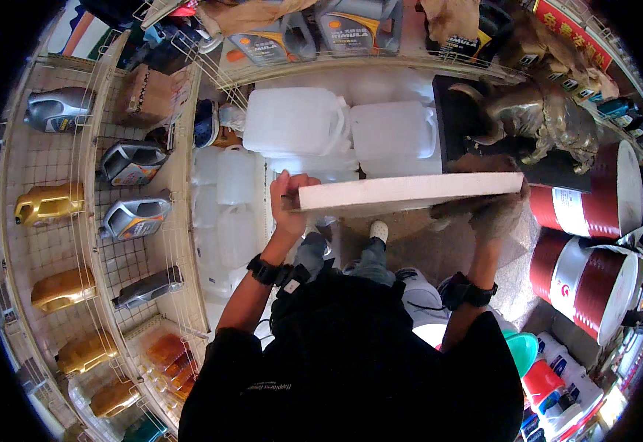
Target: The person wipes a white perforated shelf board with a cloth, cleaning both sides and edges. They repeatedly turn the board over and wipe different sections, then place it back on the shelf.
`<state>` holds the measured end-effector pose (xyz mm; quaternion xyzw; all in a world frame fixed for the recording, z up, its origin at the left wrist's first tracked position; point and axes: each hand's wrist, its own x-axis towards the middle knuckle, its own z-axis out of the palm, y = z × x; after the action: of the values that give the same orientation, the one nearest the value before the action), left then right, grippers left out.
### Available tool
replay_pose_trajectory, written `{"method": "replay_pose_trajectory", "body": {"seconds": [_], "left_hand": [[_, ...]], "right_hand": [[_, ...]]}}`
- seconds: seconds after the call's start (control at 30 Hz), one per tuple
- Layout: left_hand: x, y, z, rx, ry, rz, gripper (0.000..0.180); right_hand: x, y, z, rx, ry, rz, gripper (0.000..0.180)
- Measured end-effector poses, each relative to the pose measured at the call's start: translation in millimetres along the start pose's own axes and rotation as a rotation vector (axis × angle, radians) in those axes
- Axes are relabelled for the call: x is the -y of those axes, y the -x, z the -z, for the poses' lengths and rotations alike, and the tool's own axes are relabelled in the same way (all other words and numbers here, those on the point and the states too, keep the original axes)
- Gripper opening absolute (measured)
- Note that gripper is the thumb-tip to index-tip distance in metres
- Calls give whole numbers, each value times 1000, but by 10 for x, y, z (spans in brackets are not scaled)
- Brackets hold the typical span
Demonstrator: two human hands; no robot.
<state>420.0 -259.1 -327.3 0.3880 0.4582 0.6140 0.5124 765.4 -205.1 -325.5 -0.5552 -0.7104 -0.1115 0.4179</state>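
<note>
A long pale board [410,191], its near edge facing me, is held level in front of my body. My left hand [288,200] is closed round its left end, with fingertips showing above the edge. At the right end, my right hand [494,214] is closed on what looks like a brown cloth [463,212], dark and blurred. The cloth lies against the board's underside and also shows above its far edge. It covers most of the right fingers. Both wrists wear black bands.
White plastic jugs [292,121] stand beyond the board, beside a bronze bull statue [549,121] on a black base. Red and white drums [586,283] are at right. Wire shelves with oil bottles [133,162] line the left. Buckets [542,379] stand lower right.
</note>
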Motion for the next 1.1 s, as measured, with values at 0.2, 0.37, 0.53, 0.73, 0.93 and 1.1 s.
{"method": "replay_pose_trajectory", "body": {"seconds": [0.2, 0.37, 0.53, 0.73, 0.93, 1.1], "left_hand": [[327, -166, -25, 12, 596, 72, 18], [364, -209, 499, 313, -252, -366, 39], [-305, -564, 712, 514, -212, 448, 38], [-1016, -1235, -66, 1030, -598, 372, 49], [-1023, -1347, -501, 1500, -1010, -56, 45], [-987, -1387, -450, 1644, -901, 120, 55]], "right_hand": [[-354, 211, -216, -6, -641, -492, 48], [-212, 156, -385, -28, -916, -595, 50], [-220, 178, -586, 39, -865, -615, 59], [-592, 273, -836, -160, -1499, -855, 70], [160, -167, -561, -166, -1432, -1043, 67], [870, -346, -478, -180, -1082, -739, 57]]}}
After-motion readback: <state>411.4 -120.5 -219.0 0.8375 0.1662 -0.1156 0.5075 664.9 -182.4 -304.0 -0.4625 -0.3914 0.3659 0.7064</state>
